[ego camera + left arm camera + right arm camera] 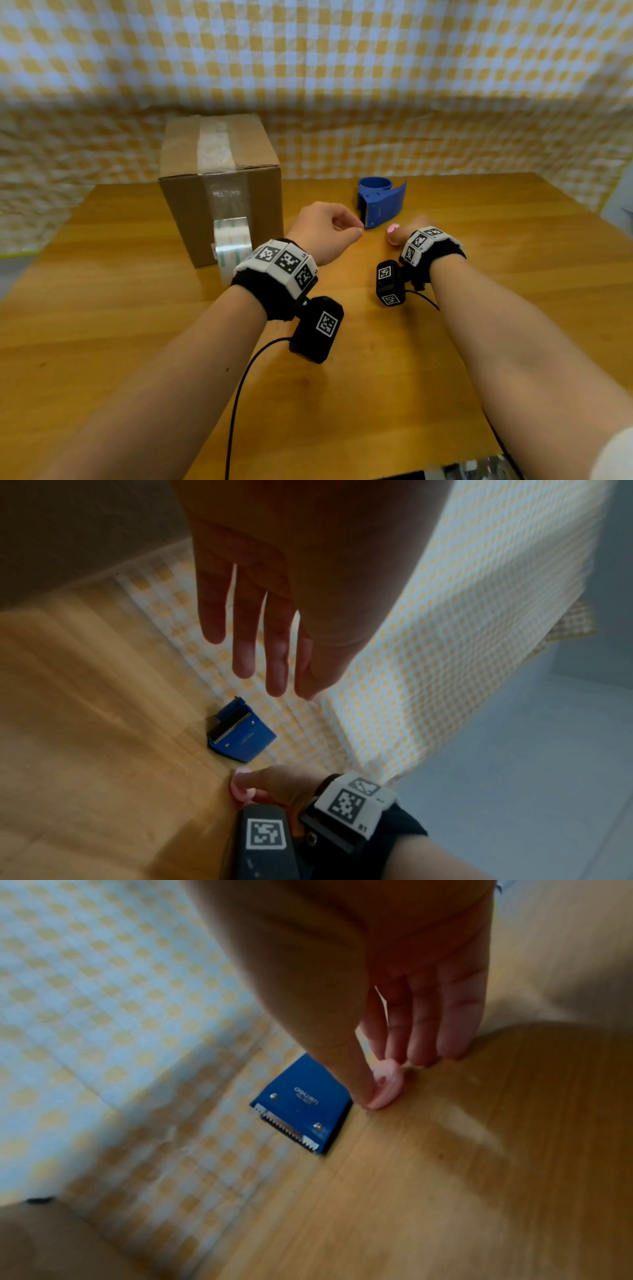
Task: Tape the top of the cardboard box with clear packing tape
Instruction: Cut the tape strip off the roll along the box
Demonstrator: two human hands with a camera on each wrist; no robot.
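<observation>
Cardboard box [181,202] closed, tape [213,145] across its top, contents hidden; left hand [325,230] and right hand [409,228] loose, empty

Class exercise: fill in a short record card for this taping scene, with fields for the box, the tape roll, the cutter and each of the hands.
box: cardboard box on the wooden table, flaps closed, tape strip across its top and down its front
roll: tape roll low against the box's front
cutter: blue cutter lying on the table right of the box, gripped by neither hand
left: left hand relaxed, holding nothing
right: right hand fingertips down at the table beside the cutter; something small and pink at the thumb, unclear what
</observation>
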